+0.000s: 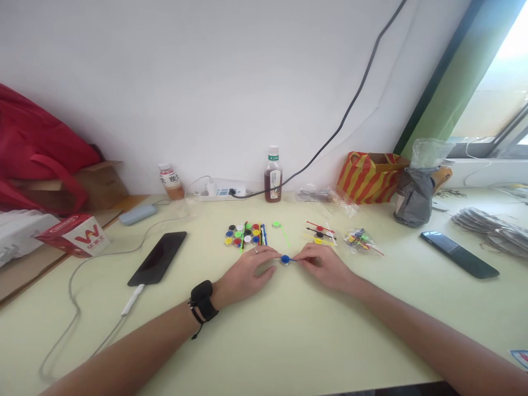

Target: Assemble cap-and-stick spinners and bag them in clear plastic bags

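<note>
On the table in front of me lies a small blue disc [285, 259] with a clear base, with a thin blue pointer [293, 260] sticking out to its right. My right hand [325, 268] is closed, pinching the pointer's outer end between thumb and index finger. My left hand [250, 273], with a ring and a dark wristband, lies to the left of the disc. Its index fingertip reaches the disc's left edge, while the thumb is apart from it. Just beyond, a green disc [276, 224] has a long green pointer [284, 236] attached.
Behind my left hand are several coloured discs [247, 240] and loose pointers [264, 235]. Finished-looking spinners [319, 234] and a clear bag of parts [361, 240] lie right. Around stand a phone [159, 258], a bottle [273, 179], a striped bag [367, 179] and a dark device [460, 254].
</note>
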`<state>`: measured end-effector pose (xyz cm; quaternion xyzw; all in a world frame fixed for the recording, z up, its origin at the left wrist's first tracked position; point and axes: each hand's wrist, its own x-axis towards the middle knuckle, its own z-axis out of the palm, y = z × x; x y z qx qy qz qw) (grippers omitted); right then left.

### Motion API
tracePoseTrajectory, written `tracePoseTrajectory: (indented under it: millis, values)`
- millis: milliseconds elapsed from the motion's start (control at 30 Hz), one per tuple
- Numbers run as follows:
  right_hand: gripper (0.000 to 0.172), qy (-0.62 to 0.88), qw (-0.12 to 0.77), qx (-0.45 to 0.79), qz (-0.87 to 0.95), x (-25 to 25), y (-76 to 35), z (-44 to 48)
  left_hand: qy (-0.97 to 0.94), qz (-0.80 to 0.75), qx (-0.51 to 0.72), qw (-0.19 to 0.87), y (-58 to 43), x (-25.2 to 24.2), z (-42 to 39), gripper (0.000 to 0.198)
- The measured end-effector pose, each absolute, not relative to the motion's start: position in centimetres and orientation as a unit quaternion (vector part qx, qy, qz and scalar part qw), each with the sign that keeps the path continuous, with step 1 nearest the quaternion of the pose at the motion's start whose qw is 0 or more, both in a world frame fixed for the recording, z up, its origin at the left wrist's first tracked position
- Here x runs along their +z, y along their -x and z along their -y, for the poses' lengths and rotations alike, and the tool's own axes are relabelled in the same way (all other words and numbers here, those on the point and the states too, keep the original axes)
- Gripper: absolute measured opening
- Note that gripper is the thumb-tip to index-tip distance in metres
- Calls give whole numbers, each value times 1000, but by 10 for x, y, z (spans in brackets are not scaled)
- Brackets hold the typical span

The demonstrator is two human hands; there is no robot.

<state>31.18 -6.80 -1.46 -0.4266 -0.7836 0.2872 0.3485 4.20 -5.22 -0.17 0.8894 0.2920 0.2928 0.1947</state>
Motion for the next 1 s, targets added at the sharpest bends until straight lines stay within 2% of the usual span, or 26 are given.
tracePoseTrajectory:
  millis: [300, 467, 533, 633, 733, 1000]
  values:
    - [20, 431, 318, 270, 800, -11, -306, 73, -912, -275, 242, 186, -42, 2, 57, 34]
    - [10, 412, 296, 246, 826, -7, -306, 78, -932, -262, 192, 159, -42, 11, 61, 59]
    - [8, 400, 295, 238, 834, -7, -304, 80, -941, -250, 168, 153, -43, 13, 62, 64]
    - [12, 397, 292, 229, 840, -5, -302, 83, -938, -242, 185, 163, -43, 13, 62, 51]
    - [8, 391, 282, 223, 847, -3, -302, 85, -928, -234, 222, 189, -43, 8, 62, 43]
    - [11, 389, 235, 184, 872, 2, -300, 92, -908, -252, 255, 215, -43, 4, 61, 42]
